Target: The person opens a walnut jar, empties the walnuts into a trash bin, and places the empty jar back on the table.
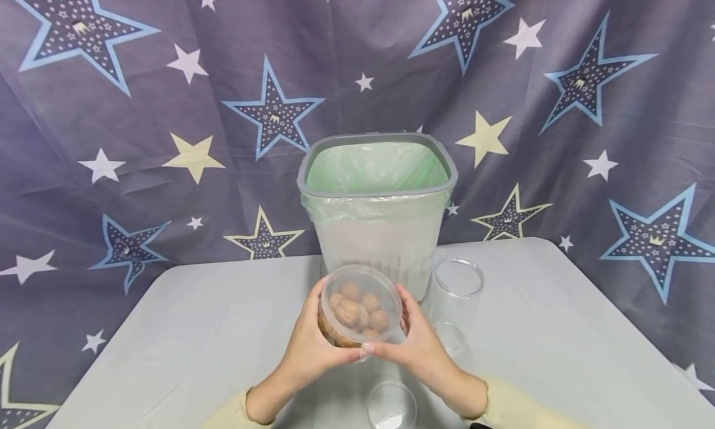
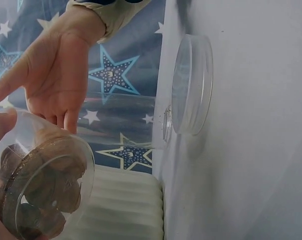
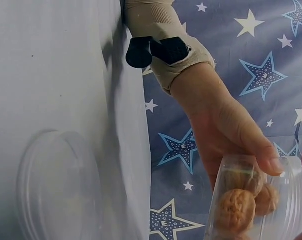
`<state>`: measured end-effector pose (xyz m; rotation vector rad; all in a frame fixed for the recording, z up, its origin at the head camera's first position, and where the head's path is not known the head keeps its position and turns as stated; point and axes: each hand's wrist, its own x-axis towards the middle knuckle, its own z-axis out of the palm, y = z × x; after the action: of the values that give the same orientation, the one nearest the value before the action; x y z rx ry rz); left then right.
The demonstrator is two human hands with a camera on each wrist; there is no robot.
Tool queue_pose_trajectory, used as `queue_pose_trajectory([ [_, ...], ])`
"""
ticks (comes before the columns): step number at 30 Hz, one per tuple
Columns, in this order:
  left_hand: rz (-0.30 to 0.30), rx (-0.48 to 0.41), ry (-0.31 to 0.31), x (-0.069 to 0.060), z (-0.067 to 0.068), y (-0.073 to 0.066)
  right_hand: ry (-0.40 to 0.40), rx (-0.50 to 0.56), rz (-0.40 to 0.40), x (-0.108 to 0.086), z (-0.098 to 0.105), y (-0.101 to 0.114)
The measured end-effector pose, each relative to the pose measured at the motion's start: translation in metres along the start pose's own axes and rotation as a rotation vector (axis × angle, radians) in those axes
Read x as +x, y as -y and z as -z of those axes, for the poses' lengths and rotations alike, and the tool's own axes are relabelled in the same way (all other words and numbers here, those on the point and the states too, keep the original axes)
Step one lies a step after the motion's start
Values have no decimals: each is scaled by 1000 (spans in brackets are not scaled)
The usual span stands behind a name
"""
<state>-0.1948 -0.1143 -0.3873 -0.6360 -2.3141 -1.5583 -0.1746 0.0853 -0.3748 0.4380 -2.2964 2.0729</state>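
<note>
Both hands hold a clear plastic jar [image 1: 362, 311] of walnuts in front of the bin, above the table. Its round upper face looks hazy, like a translucent lid over the brown nuts. My left hand [image 1: 313, 339] grips the left side, and my right hand [image 1: 421, 336] the right, the thumbs meeting at the near edge. In the left wrist view the jar's base faces the camera, with walnuts [image 2: 51, 185] showing through. The right wrist view shows walnuts [image 3: 235, 210] through the wall. On the table below lies a clear round lid [image 1: 392, 405].
A pale waste bin [image 1: 380, 236] with a grey rim and green liner stands at the back middle. Right of it is a second clear cylindrical jar [image 1: 458, 289], upright. A star-patterned curtain [image 1: 346, 56] hangs behind the grey-covered table [image 1: 558, 342].
</note>
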Motion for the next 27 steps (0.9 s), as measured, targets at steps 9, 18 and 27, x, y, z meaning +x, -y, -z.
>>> queue_pose_trajectory([
  [9,7,7,-7,-2,0,0,-3,-23,-1,3,-6,0],
  [18,11,58,-23,-2,-2,-5,-72,-63,-3,6,-11,-2],
  [27,13,68,-26,-3,-3,-4,-86,-93,22,6,-13,-3],
])
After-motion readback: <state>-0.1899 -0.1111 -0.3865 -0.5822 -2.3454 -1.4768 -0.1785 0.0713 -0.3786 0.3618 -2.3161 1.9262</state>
